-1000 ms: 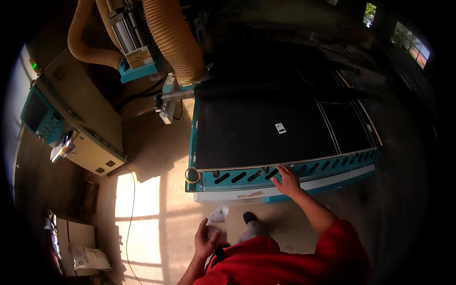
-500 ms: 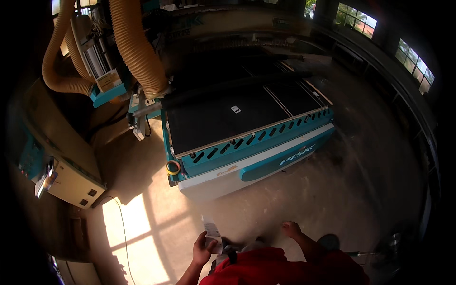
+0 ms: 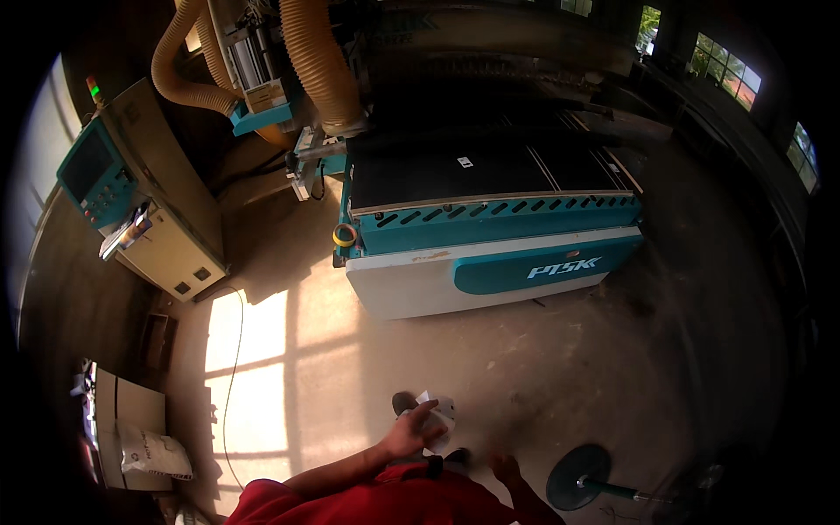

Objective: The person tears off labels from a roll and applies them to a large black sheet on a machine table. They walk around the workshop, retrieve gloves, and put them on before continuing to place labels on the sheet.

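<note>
In front of my body, my left hand (image 3: 413, 435) is closed on a folded piece of white paper (image 3: 440, 425), possibly a strip of labels. The paper sticks out past my fingers. Low and to the right of it hangs my right hand (image 3: 501, 467), in shade and blurred, touching nothing that I can make out. Ahead stands a large teal and white cutting machine (image 3: 402, 284). Its bed carries a black sheet (image 3: 420, 175) with one small white label (image 3: 465, 163) and several pale cut lines toward the right end.
A beige control cabinet (image 3: 166, 219) with a teal panel stands left. A tape roll (image 3: 345, 234) hangs at the machine's near left corner. A cable (image 3: 234, 367) crosses the sunlit floor. Lower left, a white sack (image 3: 153, 451) leans; lower right lies a round dark base (image 3: 573, 479) with a pole.
The view has turned left, bringing the cabinet and sack further in. My left hand has swung inward across my front with the paper, and my right hand has dropped lower.
</note>
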Motion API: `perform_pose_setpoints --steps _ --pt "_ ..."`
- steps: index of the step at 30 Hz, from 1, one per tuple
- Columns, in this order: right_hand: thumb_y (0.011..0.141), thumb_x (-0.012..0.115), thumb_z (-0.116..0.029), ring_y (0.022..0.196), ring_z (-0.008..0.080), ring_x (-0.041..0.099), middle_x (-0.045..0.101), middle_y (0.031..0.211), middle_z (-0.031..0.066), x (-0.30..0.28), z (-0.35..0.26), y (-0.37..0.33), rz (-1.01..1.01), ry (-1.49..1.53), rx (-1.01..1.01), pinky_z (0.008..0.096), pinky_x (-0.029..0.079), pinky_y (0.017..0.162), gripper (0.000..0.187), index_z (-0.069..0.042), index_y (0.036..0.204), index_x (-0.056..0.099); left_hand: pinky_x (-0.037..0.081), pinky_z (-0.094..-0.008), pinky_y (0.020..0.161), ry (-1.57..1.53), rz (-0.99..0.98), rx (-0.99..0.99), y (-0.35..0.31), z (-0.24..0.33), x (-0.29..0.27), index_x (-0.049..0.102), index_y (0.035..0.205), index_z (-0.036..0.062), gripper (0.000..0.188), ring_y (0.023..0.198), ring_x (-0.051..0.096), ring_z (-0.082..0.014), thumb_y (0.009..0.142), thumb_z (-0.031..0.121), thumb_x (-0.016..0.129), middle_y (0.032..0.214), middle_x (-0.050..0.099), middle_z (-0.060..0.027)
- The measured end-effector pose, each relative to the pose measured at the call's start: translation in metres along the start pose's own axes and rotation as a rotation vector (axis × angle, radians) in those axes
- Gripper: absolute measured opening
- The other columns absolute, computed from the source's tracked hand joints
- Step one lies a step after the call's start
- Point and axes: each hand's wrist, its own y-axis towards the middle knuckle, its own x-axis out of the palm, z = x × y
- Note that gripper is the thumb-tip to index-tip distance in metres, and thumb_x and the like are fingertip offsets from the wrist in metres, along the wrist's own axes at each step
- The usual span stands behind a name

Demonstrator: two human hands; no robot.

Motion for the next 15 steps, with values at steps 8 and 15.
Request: perform_pose_setpoints --steps 8,15 --pt "0.088 0.046 -0.037 0.075 0.0361 0.06 0.062 0.077 0.0181 0.032 0.136 -0.078 -0.019 -0.243 -0.105 0.0455 0.047 0.073 0.04 -0.004 0.072 0.062 0.049 -0.0396 0.086 0.163 -0.136 0.035 -0.05 0.037 0.051 0.038 0.139 0.0044 0.067 0.1 0.063 -0.0365 0.086 0.036 0.066 0.105 0.063 -0.027" --pt "0.087 0.049 -0.028 0.068 0.034 0.059 0.058 0.069 0.0169 0.011 0.143 -0.085 0.198 -0.045 -0.201 0.0443 0.047 0.066 0.033 -0.004 0.068 0.059 0.048 -0.0416 0.087 0.163 -0.234 0.095 -0.048 0.06 0.079 0.039 0.139 0.006 0.065 0.101 0.062 -0.0398 0.087 0.036 0.064 0.105 0.063 -0.0271"
